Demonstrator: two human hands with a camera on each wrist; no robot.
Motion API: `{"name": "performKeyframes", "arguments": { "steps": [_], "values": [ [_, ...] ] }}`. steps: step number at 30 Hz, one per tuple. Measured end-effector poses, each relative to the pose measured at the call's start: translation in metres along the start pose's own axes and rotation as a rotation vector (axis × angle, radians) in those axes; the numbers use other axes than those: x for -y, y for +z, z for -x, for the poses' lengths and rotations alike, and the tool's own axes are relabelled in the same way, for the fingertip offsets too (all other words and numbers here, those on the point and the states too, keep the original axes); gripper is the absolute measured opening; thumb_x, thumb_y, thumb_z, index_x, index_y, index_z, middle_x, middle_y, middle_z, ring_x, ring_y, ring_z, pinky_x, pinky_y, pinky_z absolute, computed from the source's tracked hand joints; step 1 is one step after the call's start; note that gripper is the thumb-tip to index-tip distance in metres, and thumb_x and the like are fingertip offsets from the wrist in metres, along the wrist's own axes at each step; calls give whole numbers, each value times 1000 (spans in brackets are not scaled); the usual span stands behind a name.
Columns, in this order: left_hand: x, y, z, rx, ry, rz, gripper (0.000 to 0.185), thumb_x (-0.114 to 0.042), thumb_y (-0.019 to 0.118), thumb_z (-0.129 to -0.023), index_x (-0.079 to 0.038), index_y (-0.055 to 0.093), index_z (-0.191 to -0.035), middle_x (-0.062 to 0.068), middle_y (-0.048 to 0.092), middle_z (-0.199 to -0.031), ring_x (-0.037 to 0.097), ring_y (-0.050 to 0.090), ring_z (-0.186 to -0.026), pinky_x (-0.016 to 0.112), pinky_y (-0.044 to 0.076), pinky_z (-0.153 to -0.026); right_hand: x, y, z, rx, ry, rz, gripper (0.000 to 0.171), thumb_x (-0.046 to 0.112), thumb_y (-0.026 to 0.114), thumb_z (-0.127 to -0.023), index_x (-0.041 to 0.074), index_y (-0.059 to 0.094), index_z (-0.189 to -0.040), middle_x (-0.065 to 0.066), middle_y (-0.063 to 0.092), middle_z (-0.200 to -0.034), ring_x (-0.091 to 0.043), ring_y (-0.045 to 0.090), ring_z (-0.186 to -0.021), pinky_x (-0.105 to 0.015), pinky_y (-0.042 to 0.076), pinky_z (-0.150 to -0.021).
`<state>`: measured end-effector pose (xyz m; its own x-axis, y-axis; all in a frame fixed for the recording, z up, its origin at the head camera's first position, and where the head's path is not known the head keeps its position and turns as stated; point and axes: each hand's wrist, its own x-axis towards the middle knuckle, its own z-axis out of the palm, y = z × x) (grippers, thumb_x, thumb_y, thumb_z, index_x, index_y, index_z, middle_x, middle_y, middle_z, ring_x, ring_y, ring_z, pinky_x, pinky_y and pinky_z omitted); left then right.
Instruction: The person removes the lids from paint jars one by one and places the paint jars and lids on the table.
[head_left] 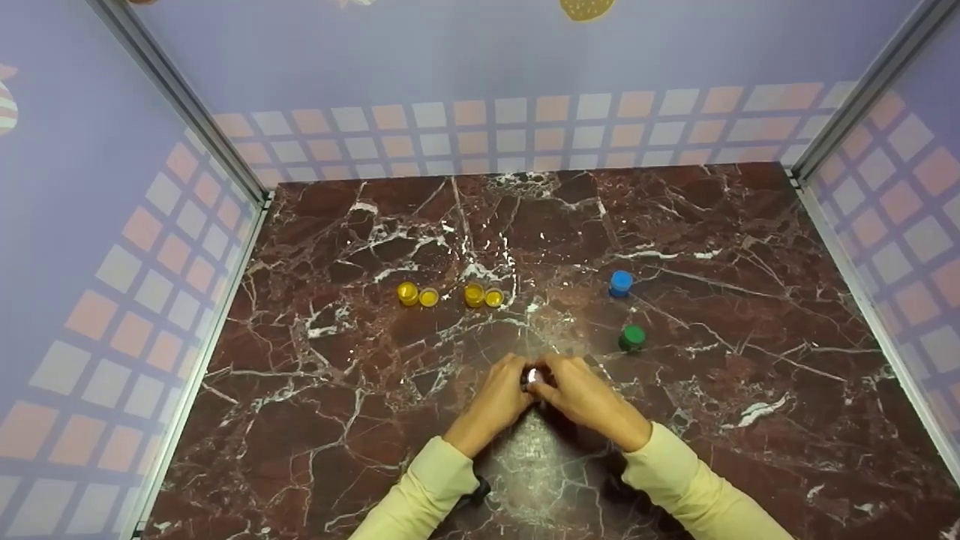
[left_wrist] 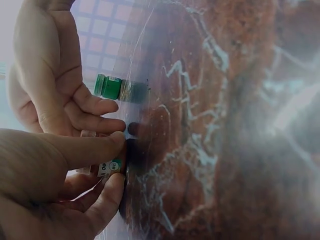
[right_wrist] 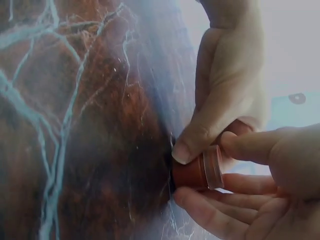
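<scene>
Both hands meet at the near-centre of the marble tabletop (head_left: 375,420) — left hand (head_left: 495,401) and right hand (head_left: 581,394) pinch one small red jar (right_wrist: 192,172) between fingertips, its base on the surface. Green-lidded jar (head_left: 632,337) just beyond the right hand, blue-lidded jar (head_left: 620,283) farther back. Four yellow pots (head_left: 450,295) stand to the left — two pairs.

A small reddish-brown plastic jar (right_wrist: 192,172) with a clear rim band stands on the dark red marble table (head_left: 712,247), near its front middle. The left hand (head_left: 495,397) and right hand (head_left: 581,394) pinch it between their fingertips from both sides, mostly hiding it from above
</scene>
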<state>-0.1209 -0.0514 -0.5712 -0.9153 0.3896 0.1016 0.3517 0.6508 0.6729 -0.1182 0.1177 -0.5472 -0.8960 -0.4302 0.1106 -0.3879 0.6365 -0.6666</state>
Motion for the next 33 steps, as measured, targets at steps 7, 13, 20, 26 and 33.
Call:
{"name": "performKeyframes", "arguments": {
  "steps": [7,13,20,26,33],
  "values": [
    [0,0,0,-1,8,-36,32,9,77,-73,1,66,-102,10,64,-98,31,65,-94,41,55,-85,6,6,0,-100,-27,216,23,18,78,-92,1,62,-95,-12,62,-89,-34,66,-73,-47,56,-60],
    [0,-1,0,-12,32,-55,28,4,79,-75,-1,64,-97,10,62,-94,32,65,-91,42,55,-83,11,10,-1,-125,-49,305,24,15,79,-89,0,60,-89,-12,58,-84,-38,64,-68,-50,54,-55],
    [4,-1,-1,-3,70,-74,22,0,77,-77,-2,64,-95,11,65,-93,32,66,-92,42,55,-81,13,10,-2,-102,-146,378,21,6,80,-83,-3,61,-86,-12,53,-82,-34,61,-64,-46,54,-52],
    [5,-2,-1,-1,63,-62,27,5,75,-71,0,63,-95,9,60,-89,26,62,-80,39,54,-74,5,5,-3,-50,-271,362,21,6,81,-83,-2,66,-96,-10,56,-89,-29,63,-73,-42,57,-59],
    [3,-2,-2,5,48,-57,34,-4,83,-77,1,67,-107,12,68,-100,29,67,-92,39,56,-82,-5,-3,-6,20,-450,379,22,1,79,-81,1,72,-103,-11,67,-108,-28,65,-97,-39,59,-83]
  ]
}}
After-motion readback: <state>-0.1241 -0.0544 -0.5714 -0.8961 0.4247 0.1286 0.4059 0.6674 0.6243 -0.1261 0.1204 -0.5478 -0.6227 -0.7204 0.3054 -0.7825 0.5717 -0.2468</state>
